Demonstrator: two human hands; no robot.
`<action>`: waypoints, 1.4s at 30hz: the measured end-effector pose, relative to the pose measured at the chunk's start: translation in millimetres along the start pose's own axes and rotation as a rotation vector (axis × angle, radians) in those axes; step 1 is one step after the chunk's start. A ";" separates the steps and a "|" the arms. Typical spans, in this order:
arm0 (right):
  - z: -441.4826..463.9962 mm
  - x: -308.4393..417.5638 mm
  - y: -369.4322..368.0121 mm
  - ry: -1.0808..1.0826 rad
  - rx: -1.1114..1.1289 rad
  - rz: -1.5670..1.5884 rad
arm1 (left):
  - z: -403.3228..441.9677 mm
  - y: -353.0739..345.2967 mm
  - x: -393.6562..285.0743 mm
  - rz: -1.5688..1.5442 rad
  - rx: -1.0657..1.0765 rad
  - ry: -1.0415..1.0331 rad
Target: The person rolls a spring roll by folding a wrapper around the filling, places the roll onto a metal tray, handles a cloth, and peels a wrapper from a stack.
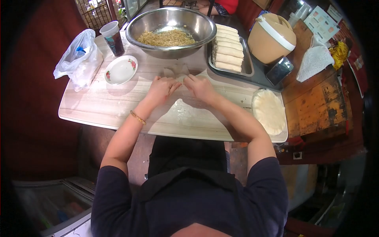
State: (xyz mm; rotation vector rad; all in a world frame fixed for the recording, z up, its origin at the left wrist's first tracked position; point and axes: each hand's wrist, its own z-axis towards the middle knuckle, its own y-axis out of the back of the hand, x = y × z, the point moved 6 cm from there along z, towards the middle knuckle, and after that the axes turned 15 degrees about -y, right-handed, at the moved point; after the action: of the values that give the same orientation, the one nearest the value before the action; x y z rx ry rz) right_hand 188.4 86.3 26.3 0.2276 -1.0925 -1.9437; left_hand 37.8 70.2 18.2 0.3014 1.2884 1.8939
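Observation:
My left hand (163, 88) and my right hand (200, 88) are close together over the middle of the table, fingers curled in. Both pinch the near side of a thin, pale spring roll wrapper (176, 70), whose far corners stick out beyond the fingers. Any filling inside it is hidden by my hands. Beyond the wrapper stands a large steel bowl (147, 49) holding a shredded, yellowish filling (166, 38). To the right, rolled spring rolls (227, 50) are piled in rows on a metal tray (248, 68). A round stack of wrappers (268, 111) lies by my right forearm.
At the left are a white floral plate (121, 70), a plastic cup of dark drink (114, 39) and a plastic bag (81, 59). A phone (280, 71) and a tan cooler jug (271, 38) stand at the right. Another person (227, 6) sits beyond the table.

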 end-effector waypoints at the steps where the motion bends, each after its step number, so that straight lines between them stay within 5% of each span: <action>1: 4.0 -3.9 -1.0 -0.022 0.002 0.063 | 1.7 -2.5 7.3 -0.022 0.004 0.048; 6: 21.1 -14.6 -2.8 -0.087 0.073 0.257 | 1.4 -18.3 44.1 -0.353 -0.047 0.233; 8: 24.2 -27.4 -14.7 -0.342 0.299 0.408 | -0.1 -27.3 55.9 -0.474 -0.029 0.304; 11: 27.2 -39.4 -26.2 -0.432 0.431 0.438 | -1.7 -34.4 62.8 -0.602 -0.019 0.401; 14: 31.8 -47.4 -36.7 -0.313 0.433 0.373 | 3.6 -23.9 49.5 -0.537 -0.022 0.393; 16: 32.8 -51.1 -42.5 -0.280 0.448 0.361 | 13.1 8.6 8.4 0.123 -0.173 0.058; 20: 36.6 -60.3 -51.5 -0.345 0.543 0.256 | 7.0 4.6 -43.1 0.409 -0.129 -0.113; 24: 34.6 -57.6 -51.3 -0.351 0.545 0.182 | -1.8 -1.8 -57.4 0.343 -0.100 -0.038; 30: 25.3 -22.8 -11.3 -0.288 0.024 0.302 | 0.6 1.2 -54.2 0.277 -0.087 0.020; 32: 19.1 5.2 15.0 -0.146 -0.072 0.055 | 0.3 2.7 -55.0 0.276 -0.094 0.011; 35: 3.0 15.6 3.2 -0.103 0.108 -0.028 | 1.2 0.1 -54.4 0.231 -0.035 0.035; 42: 1.9 8.6 -8.5 -0.110 0.111 -0.024 | 1.4 -6.1 -41.5 0.136 -0.156 0.019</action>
State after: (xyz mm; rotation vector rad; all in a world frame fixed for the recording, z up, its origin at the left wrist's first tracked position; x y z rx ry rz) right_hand 177.1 82.9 23.0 0.1967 -1.2773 -1.9371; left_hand 68.4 42.0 23.2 0.2969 1.1490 2.1036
